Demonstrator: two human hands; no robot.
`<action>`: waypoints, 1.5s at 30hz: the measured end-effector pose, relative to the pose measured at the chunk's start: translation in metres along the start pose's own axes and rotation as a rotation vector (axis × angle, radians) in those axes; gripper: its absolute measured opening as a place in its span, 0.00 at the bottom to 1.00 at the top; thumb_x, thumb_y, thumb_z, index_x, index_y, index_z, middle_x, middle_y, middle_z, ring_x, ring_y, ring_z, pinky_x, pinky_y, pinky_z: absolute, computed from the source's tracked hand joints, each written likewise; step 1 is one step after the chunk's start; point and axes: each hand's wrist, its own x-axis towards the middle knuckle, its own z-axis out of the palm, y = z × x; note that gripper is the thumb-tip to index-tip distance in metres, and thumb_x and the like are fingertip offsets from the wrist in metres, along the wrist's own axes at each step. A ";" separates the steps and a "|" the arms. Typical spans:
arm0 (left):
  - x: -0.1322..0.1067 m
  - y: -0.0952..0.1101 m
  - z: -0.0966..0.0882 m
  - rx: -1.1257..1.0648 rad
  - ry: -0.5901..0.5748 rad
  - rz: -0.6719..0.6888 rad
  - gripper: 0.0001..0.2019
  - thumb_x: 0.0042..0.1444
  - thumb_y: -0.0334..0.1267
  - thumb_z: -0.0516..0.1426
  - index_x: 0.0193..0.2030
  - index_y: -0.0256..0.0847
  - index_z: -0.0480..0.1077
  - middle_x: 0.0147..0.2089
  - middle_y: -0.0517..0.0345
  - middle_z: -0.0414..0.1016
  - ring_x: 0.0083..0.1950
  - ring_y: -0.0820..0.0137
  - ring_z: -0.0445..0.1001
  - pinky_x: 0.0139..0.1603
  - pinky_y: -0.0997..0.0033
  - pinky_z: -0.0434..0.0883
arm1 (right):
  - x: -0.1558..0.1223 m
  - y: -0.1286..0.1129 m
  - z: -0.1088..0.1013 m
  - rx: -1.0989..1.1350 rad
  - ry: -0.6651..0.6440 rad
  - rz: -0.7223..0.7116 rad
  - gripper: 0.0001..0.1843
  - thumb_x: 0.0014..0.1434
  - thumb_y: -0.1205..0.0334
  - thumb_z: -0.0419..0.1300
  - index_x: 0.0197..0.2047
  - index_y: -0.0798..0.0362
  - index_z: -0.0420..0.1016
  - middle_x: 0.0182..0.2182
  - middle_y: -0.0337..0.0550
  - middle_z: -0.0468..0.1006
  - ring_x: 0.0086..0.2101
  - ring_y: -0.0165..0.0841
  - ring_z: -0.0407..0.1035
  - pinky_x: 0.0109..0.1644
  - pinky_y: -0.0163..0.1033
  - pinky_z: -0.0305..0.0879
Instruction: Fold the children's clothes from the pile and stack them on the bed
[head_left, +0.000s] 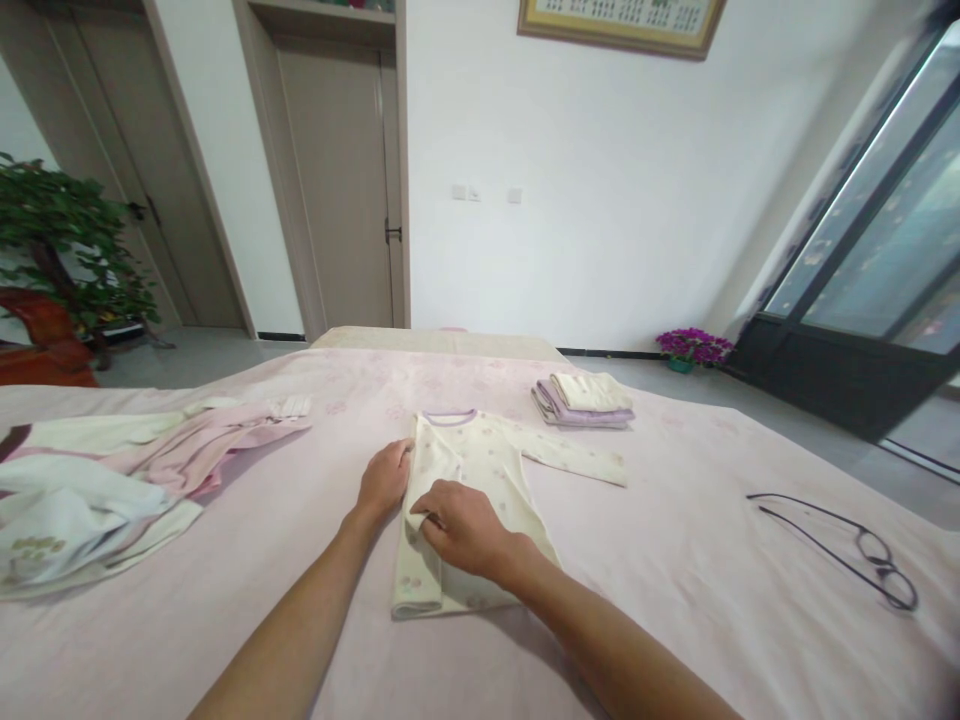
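Observation:
A small cream baby garment with a lilac neckline lies flat on the pink bed cover, one sleeve stretched out to the right. Its left sleeve is folded in over the body. My left hand rests at the garment's left edge, fingers curled against the fold. My right hand lies on the lower left part of the garment, fingertips pinching the folded cloth there.
A folded stack of cream and lilac clothes sits beyond the garment. A loose pile of pink and white clothes lies at the left. Black-framed glasses lie at the right. Doors, a plant and a glass door surround the bed.

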 end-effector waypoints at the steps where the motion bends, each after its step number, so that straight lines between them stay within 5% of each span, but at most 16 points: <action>1: 0.000 0.001 -0.001 0.000 -0.001 -0.004 0.20 0.63 0.32 0.45 0.58 0.37 0.68 0.58 0.49 0.74 0.58 0.66 0.71 0.62 0.66 0.63 | -0.001 -0.002 0.002 0.017 -0.014 -0.010 0.15 0.56 0.67 0.56 0.44 0.48 0.79 0.39 0.40 0.78 0.40 0.33 0.69 0.42 0.35 0.59; 8: -0.002 0.008 -0.004 0.018 -0.022 0.012 0.19 0.63 0.36 0.47 0.60 0.40 0.66 0.60 0.49 0.72 0.61 0.63 0.69 0.64 0.62 0.61 | -0.008 -0.003 0.008 0.063 -0.028 -0.012 0.12 0.59 0.58 0.59 0.44 0.49 0.79 0.37 0.41 0.77 0.39 0.34 0.68 0.43 0.35 0.60; 12: -0.003 0.009 -0.003 0.069 0.007 0.143 0.25 0.64 0.41 0.49 0.67 0.38 0.59 0.71 0.46 0.56 0.72 0.61 0.53 0.70 0.57 0.52 | -0.011 -0.002 0.006 -0.039 -0.077 -0.108 0.13 0.61 0.55 0.58 0.43 0.49 0.80 0.36 0.43 0.76 0.39 0.35 0.67 0.43 0.37 0.59; 15: -0.006 0.009 0.000 0.107 -0.121 0.290 0.27 0.66 0.45 0.47 0.69 0.37 0.56 0.73 0.46 0.52 0.74 0.60 0.47 0.71 0.57 0.49 | -0.015 -0.001 0.002 -0.034 -0.092 -0.153 0.13 0.63 0.56 0.57 0.44 0.49 0.80 0.37 0.43 0.76 0.39 0.35 0.67 0.44 0.37 0.60; 19: -0.009 0.012 0.002 0.200 -0.277 0.306 0.29 0.66 0.48 0.46 0.70 0.38 0.55 0.73 0.47 0.51 0.74 0.58 0.47 0.70 0.55 0.48 | -0.022 0.010 -0.004 0.076 -0.085 -0.164 0.12 0.65 0.60 0.54 0.44 0.49 0.79 0.39 0.41 0.78 0.41 0.33 0.69 0.47 0.36 0.60; 23: -0.011 0.015 0.001 0.245 -0.300 0.299 0.29 0.67 0.49 0.44 0.71 0.39 0.52 0.74 0.47 0.47 0.74 0.57 0.45 0.70 0.53 0.48 | -0.033 0.047 -0.014 0.109 0.064 0.066 0.13 0.65 0.62 0.52 0.45 0.49 0.79 0.41 0.41 0.79 0.43 0.34 0.71 0.50 0.36 0.62; 27: -0.010 0.020 -0.004 0.263 -0.326 0.299 0.28 0.67 0.48 0.44 0.71 0.41 0.53 0.74 0.48 0.48 0.74 0.56 0.46 0.69 0.50 0.49 | -0.050 0.114 -0.037 -0.071 0.244 0.417 0.16 0.62 0.64 0.54 0.51 0.51 0.76 0.49 0.44 0.77 0.49 0.37 0.68 0.55 0.39 0.60; 30: -0.009 0.029 -0.008 0.324 -0.333 0.278 0.26 0.65 0.45 0.48 0.68 0.41 0.58 0.72 0.45 0.54 0.72 0.54 0.51 0.69 0.47 0.48 | -0.069 0.165 -0.062 -0.295 0.259 0.644 0.22 0.61 0.63 0.54 0.58 0.52 0.72 0.55 0.49 0.73 0.52 0.42 0.65 0.57 0.44 0.59; 35: -0.026 0.059 -0.003 0.326 -0.175 0.307 0.23 0.63 0.40 0.51 0.64 0.40 0.63 0.69 0.44 0.60 0.72 0.55 0.53 0.71 0.47 0.44 | -0.105 0.228 -0.089 -0.472 0.212 0.974 0.28 0.61 0.61 0.52 0.65 0.54 0.63 0.60 0.56 0.66 0.57 0.49 0.60 0.56 0.51 0.59; 40: -0.053 0.080 0.011 0.233 -0.309 0.335 0.30 0.63 0.47 0.50 0.69 0.38 0.56 0.73 0.44 0.52 0.73 0.55 0.48 0.71 0.50 0.47 | -0.124 0.252 -0.097 -0.371 0.173 1.147 0.29 0.62 0.54 0.53 0.64 0.58 0.63 0.56 0.62 0.68 0.57 0.51 0.61 0.56 0.52 0.59; 45: -0.055 0.081 0.010 0.191 -0.331 0.326 0.28 0.62 0.45 0.51 0.68 0.40 0.58 0.72 0.45 0.52 0.74 0.56 0.48 0.71 0.49 0.46 | -0.118 0.246 -0.108 -0.230 0.198 1.151 0.20 0.59 0.60 0.54 0.51 0.58 0.75 0.51 0.63 0.72 0.54 0.52 0.65 0.53 0.52 0.62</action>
